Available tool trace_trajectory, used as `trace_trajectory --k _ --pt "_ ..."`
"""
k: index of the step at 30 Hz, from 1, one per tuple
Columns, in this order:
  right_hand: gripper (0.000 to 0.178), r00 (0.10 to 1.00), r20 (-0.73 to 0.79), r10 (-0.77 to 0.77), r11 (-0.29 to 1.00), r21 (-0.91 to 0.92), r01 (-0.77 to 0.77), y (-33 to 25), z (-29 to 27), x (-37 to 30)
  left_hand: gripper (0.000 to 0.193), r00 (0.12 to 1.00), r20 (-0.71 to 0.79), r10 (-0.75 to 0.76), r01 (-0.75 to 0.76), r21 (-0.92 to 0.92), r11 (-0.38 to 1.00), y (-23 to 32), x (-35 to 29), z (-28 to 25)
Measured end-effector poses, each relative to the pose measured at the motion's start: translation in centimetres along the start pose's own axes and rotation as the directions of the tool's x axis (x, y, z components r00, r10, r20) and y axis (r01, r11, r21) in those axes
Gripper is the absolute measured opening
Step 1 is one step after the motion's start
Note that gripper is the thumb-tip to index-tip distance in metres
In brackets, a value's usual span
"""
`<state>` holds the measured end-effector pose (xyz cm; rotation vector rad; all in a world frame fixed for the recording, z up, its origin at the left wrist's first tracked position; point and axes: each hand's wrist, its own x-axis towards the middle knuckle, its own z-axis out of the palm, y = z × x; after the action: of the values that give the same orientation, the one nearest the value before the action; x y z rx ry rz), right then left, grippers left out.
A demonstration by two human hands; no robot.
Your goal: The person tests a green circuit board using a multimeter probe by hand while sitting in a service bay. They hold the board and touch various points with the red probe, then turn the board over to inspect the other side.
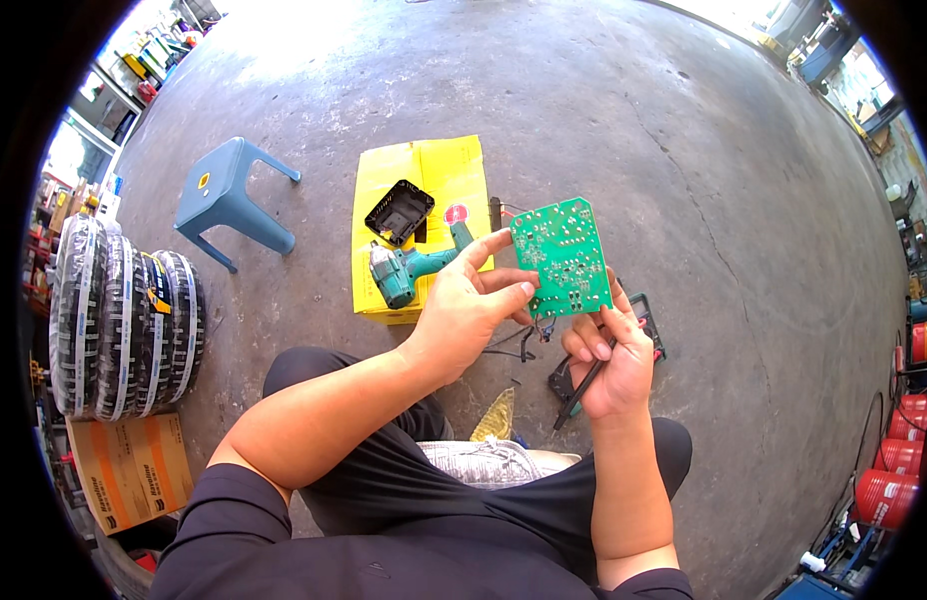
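Fingers [504, 285] of your left hand [464, 310] pinch the green board [564, 258] up over the floor [684, 150], right hand [614, 365] clamped on a black probe [582, 385] beneath — one careless tip could scratch those traces or knock the board loose.

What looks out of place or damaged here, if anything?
Nothing looks spilled or broken. The oddest thing is a bare green circuit board out of any housing, held up by both hands, left hand and right hand, while a black cover lies loose on the yellow box beside a teal power drill.
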<state>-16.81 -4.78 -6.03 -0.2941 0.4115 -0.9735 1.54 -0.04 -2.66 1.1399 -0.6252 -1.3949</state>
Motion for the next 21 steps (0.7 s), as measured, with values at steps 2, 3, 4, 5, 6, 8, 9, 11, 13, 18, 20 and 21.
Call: trace_trajectory --k 2,3,4,5,6,8,9,11,13,18,20,21 --pt "0.032 1.0 -0.007 -0.002 1.0 -0.003 0.002 0.0 0.0 0.0 0.069 1.0 0.001 -0.001 0.001 0.001 1.0 0.1 0.0 0.0" --pt "0.032 1.0 -0.011 -0.003 1.0 -0.005 0.003 0.0 0.0 0.0 0.068 1.0 0.002 -0.003 0.003 0.0 1.0 0.1 0.0 0.0" --pt "0.032 1.0 -0.012 -0.002 1.0 -0.004 0.002 0.0 0.0 0.0 0.068 1.0 0.007 0.0 0.001 -0.004 1.0 0.1 -0.1 0.0" --pt "0.032 1.0 -0.013 0.0 1.0 -0.003 0.0 0.0 0.0 0.0 0.068 1.0 0.005 -0.003 0.003 0.001 1.0 0.1 -0.1 0.0" --pt "0.032 1.0 -0.012 0.001 1.0 -0.001 -0.001 0.0 0.0 0.0 0.068 1.0 0.007 -0.003 0.003 0.002 1.0 0.2 -0.1 0.0" --pt "0.032 1.0 -0.016 0.004 1.0 -0.002 -0.005 0.0 -0.1 0.0 0.067 1.0 0.009 -0.001 0.001 0.001 1.0 0.2 -0.1 0.0" --pt "0.032 1.0 -0.013 0.006 1.0 -0.001 -0.006 0.0 -0.1 0.0 0.067 1.0 0.01 0.0 0.0 -0.001 1.0 0.2 -0.1 -0.1" --pt "0.032 1.0 -0.008 0.005 1.0 -0.003 -0.005 0.0 -0.1 0.0 0.067 1.0 0.008 0.0 0.0 -0.006 1.0 0.1 0.0 -0.1" --pt "0.031 1.0 -0.006 0.006 1.0 -0.002 -0.006 0.0 -0.1 0.0 0.068 1.0 0.01 0.003 -0.002 -0.016 1.0 0.1 -0.1 -0.1" --pt "0.03 1.0 -0.014 -0.009 0.999 -0.039 0.008 0.0 0.4 0.0 0.061 0.999 0.02 -0.033 0.033 0.003 0.999 0.2 0.0 0.1" --pt "0.031 0.995 -0.037 -0.088 0.968 -0.238 0.077 0.2 1.0 -0.4 0.055 0.996 0.045 -0.073 0.075 -0.065 0.995 0.3 0.0 0.3" --pt "0.031 0.991 -0.03 -0.132 0.938 -0.325 0.116 0.4 1.3 -0.6 0.052 0.993 0.073 -0.097 0.105 -0.125 0.987 0.4 0.0 0.4"
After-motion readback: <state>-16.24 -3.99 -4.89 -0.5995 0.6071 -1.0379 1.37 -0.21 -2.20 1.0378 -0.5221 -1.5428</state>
